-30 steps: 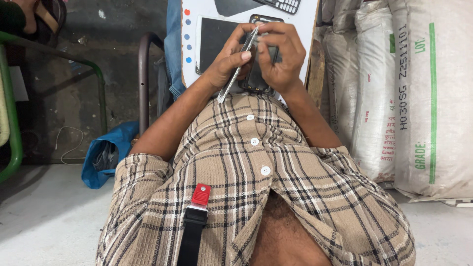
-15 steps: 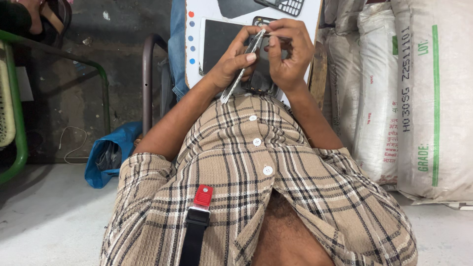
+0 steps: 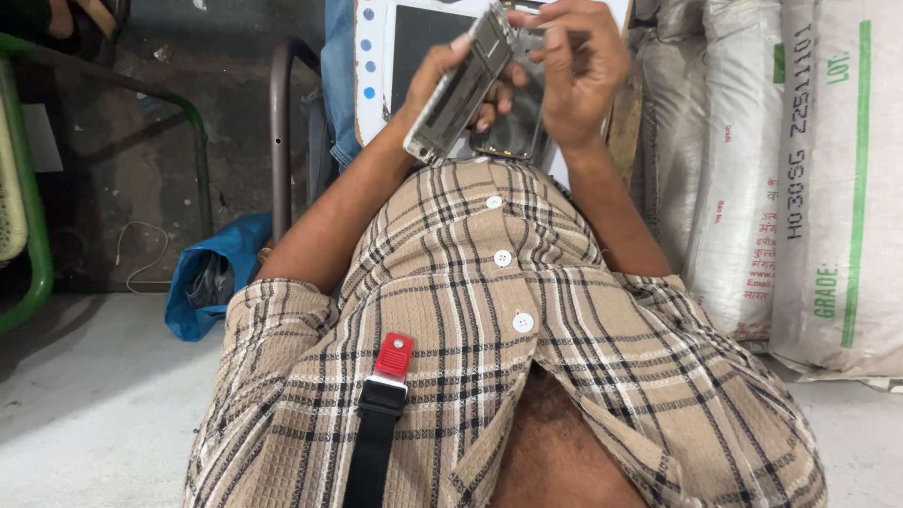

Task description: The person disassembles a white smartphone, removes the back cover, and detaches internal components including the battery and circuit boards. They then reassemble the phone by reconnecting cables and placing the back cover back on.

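- Hands at the top centre of the frame: your left hand (image 3: pixel 442 85) is closed around an opened phone frame (image 3: pixel 461 85), tilted on edge.
- Your right hand (image 3: pixel 574 71) is curled beside it, fingers pinched at the frame's upper end; what they grip is too small to tell.
- A dark screen panel (image 3: pixel 513 132) sits just beneath both hands.

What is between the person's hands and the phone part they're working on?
Nothing visible. The left hand already holds the silver phone frame by its edges, tilted up. The right hand is touching its top end. A dark phone panel lies just below both hands, not between them.
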